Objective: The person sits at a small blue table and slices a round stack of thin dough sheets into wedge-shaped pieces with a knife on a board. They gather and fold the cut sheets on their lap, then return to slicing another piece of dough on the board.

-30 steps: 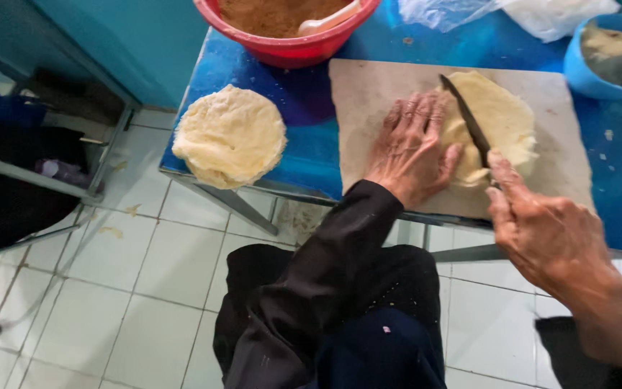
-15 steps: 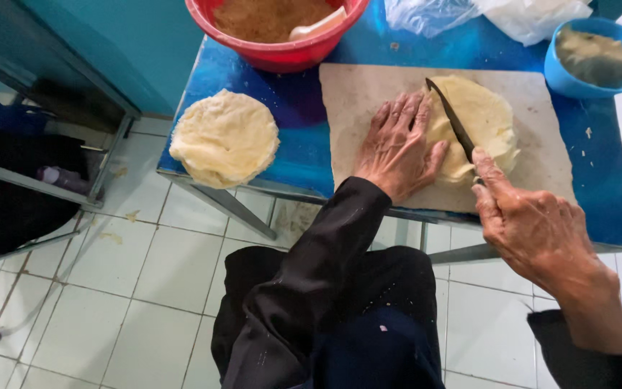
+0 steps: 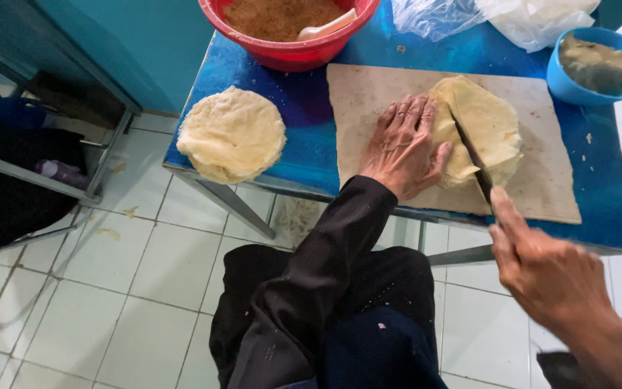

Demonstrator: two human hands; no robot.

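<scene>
1. A person seated at a small blue table point(image 3: 304, 155) is cutting a stack of pale yellow flat dough rounds point(image 3: 485, 122) on a beige cutting board point(image 3: 541, 180). The stack lies at the board's centre, toward 1 o'clock from the person's lap.

2. Progress, as judged from this view: the knife point(image 3: 472, 155) lies across the stack from about 11 o'clock to 5 o'clock, its blade sunk into the dough. The cut looks under way but not finished; the rounds on each side of the blade have not been parted.

3. A second, uncut stack of rounds point(image 3: 232, 135) sits on the table's left edge, at 9 o'clock from the board, well apart from both hands. It appears untouched.

4. The left hand point(image 3: 403, 148) lies flat and open, palm down, fingers spread and pressed on the left half of the stack on the board, steadying it. It grips nothing.

5. The right hand point(image 3: 552, 277) is at 5 o'clock from the stack, off the table's near edge. It is clenched round the knife's handle, forefinger stretched along the top toward the blade.

6. Beyond the board, at 11 o'clock, stands a red bowl point(image 3: 289, 50) of brown crumbly filling with a pale spoon. At 2 o'clock sits a blue bowl point(image 3: 592, 86) of grey-green paste, with clear plastic bags point(image 3: 498, 18) behind.
</scene>
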